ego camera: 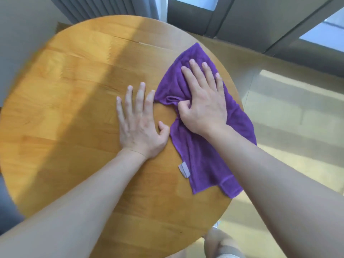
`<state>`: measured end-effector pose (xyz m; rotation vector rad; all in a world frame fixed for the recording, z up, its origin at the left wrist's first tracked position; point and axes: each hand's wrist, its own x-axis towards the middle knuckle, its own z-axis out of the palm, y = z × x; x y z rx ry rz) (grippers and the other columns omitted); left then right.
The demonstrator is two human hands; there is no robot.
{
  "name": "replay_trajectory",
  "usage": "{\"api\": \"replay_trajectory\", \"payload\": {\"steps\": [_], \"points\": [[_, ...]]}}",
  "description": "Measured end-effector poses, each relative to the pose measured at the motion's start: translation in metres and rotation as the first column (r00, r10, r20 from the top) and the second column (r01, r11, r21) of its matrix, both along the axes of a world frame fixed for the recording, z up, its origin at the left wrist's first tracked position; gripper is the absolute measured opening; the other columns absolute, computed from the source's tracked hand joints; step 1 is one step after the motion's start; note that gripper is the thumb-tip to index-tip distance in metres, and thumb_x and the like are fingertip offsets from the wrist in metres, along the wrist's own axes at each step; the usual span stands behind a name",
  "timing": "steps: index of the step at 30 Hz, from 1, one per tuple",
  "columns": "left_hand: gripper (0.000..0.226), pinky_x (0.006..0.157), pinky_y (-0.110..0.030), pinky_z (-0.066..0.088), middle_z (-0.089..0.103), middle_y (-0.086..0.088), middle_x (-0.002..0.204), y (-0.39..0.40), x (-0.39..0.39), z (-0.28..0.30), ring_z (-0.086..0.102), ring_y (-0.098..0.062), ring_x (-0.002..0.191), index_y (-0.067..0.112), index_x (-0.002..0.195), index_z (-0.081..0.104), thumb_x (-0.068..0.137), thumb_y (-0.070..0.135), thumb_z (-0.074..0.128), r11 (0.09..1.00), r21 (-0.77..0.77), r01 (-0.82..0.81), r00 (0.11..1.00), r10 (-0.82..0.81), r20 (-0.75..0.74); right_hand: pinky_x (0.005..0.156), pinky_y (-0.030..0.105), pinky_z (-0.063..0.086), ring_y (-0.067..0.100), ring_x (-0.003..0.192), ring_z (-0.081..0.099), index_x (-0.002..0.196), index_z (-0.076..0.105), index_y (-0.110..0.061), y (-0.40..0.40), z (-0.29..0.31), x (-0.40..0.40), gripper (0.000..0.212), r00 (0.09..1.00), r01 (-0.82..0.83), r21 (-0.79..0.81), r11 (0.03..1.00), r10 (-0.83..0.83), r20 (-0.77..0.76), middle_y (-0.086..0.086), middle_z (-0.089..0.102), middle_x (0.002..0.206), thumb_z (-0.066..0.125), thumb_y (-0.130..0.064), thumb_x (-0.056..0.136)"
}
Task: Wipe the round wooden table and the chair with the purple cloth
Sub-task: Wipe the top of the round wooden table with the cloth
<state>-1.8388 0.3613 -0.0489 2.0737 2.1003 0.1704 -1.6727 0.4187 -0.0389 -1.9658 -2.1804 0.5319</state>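
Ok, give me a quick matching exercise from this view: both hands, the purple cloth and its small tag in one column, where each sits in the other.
Things:
1. left hand
2. right hand
3. purple cloth
4. small pale fabric tag

Places or states:
A. spread at the right edge of the round wooden table, partly overhanging
B. flat on bare wood, fingers spread
C. pressing down on the cloth
D. on the cloth's left edge

Pairs: 1-B, 2-C, 3-A, 4-D

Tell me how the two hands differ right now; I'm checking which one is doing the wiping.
The right hand lies on the purple cloth, thumb tucked into a fold; the left hand lies on the bare table, beside the cloth. The right hand sits nearer the table's edge. Both are flat, palms down, fingers spread.
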Motion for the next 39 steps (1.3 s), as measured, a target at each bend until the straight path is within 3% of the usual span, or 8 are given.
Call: {"api": "replay_trajectory", "payload": {"steps": [3, 7, 10, 18, 23, 30, 36, 39], "points": [[0.088, 0.125, -0.061, 0.009, 0.018, -0.017, 0.169, -0.001, -0.001, -0.003, 0.009, -0.041, 0.157, 0.010, 0.154, 0.035, 0.072, 0.040, 0.046, 0.995, -0.020, -0.094, 0.996, 0.094, -0.004, 0.126, 0.046, -0.004, 0.023, 0.157, 0.002, 0.160, 0.027, -0.029, 0.007, 0.000, -0.031, 0.085, 0.999, 0.039, -0.034, 0.999, -0.038, 0.009, -0.004, 0.012, 0.170, 0.041, -0.032, 0.076], [0.083, 0.125, -0.061, 0.011, 0.020, -0.016, 0.169, -0.001, 0.001, -0.004, 0.011, -0.040, 0.157, 0.010, 0.149, 0.040, 0.072, 0.039, 0.049, 0.994, -0.005, -0.107, 0.994, 0.107, 0.016, 0.126, 0.046, -0.001, 0.023, 0.157, 0.006, 0.157, 0.034, -0.032, 0.006, 0.001, -0.014, 0.082, 0.937, -0.345, -0.035, 0.938, 0.343, -0.059, -0.006, 0.018, 0.169, 0.039, -0.028, 0.076], [0.083, 0.127, -0.057, 0.011, 0.026, -0.013, 0.168, 0.003, -0.001, -0.002, 0.017, -0.036, 0.157, 0.014, 0.148, 0.046, 0.070, 0.038, 0.053, 0.990, 0.009, -0.139, 0.987, 0.138, 0.085, 0.127, 0.045, 0.005, 0.020, 0.157, 0.010, 0.156, 0.037, -0.032, 0.030, 0.003, 0.011, 0.084, 0.872, -0.489, -0.041, 0.871, 0.487, -0.057, -0.008, 0.022, 0.168, 0.043, -0.026, 0.073], [0.081, 0.127, -0.054, 0.013, 0.033, -0.013, 0.165, 0.007, -0.003, 0.001, 0.021, -0.034, 0.156, 0.013, 0.145, 0.053, 0.067, 0.037, 0.054, 0.985, 0.021, -0.173, 0.971, 0.166, 0.174, 0.126, 0.047, 0.002, 0.021, 0.157, 0.005, 0.156, 0.030, -0.030, 0.117, 0.000, -0.070, 0.088, 0.925, -0.379, -0.037, 0.924, 0.378, -0.033, -0.007, 0.015, 0.169, 0.049, -0.031, 0.071], [0.079, 0.126, -0.054, 0.019, 0.038, -0.012, 0.163, 0.006, -0.005, -0.001, 0.023, -0.031, 0.156, 0.006, 0.144, 0.053, 0.069, 0.029, 0.057, 0.978, 0.034, -0.207, 0.962, 0.197, 0.187, 0.125, 0.049, 0.000, 0.023, 0.157, 0.003, 0.158, 0.029, -0.029, 0.138, 0.003, -0.108, 0.089, 0.814, -0.580, -0.053, 0.813, 0.579, -0.035, -0.005, 0.013, 0.170, 0.048, -0.031, 0.071], [0.086, 0.125, -0.054, 0.020, 0.030, -0.004, 0.168, 0.004, -0.001, -0.004, 0.021, -0.022, 0.157, 0.012, 0.154, 0.044, 0.071, 0.031, 0.059, 0.926, 0.021, -0.377, 0.921, 0.372, 0.117, 0.125, 0.049, 0.007, 0.025, 0.155, 0.018, 0.148, 0.051, -0.024, 0.159, 0.001, -0.089, 0.081, 0.649, -0.743, 0.033, 0.668, 0.732, -0.206, -0.005, 0.033, 0.164, 0.048, -0.024, 0.067], [0.082, 0.125, -0.054, 0.021, 0.031, -0.006, 0.167, 0.005, 0.001, -0.004, 0.023, -0.022, 0.157, 0.011, 0.150, 0.047, 0.071, 0.030, 0.059, 0.895, 0.035, -0.445, 0.891, 0.438, 0.117, 0.125, 0.047, 0.008, 0.022, 0.155, 0.016, 0.148, 0.048, -0.024, 0.145, -0.004, -0.120, 0.076, 0.825, -0.546, 0.078, 0.834, 0.551, -0.126, -0.004, 0.032, 0.164, 0.049, -0.022, 0.071], [0.078, 0.125, -0.055, 0.021, 0.032, -0.007, 0.167, 0.005, -0.002, -0.004, 0.024, -0.024, 0.156, 0.010, 0.147, 0.051, 0.071, 0.029, 0.059, 0.898, 0.030, -0.440, 0.893, 0.434, 0.121, 0.125, 0.050, 0.008, 0.024, 0.155, 0.015, 0.149, 0.045, -0.022, 0.140, -0.006, -0.133, 0.077, 0.843, -0.529, 0.084, 0.845, 0.534, -0.061, -0.001, 0.029, 0.166, 0.048, -0.026, 0.073]]}}
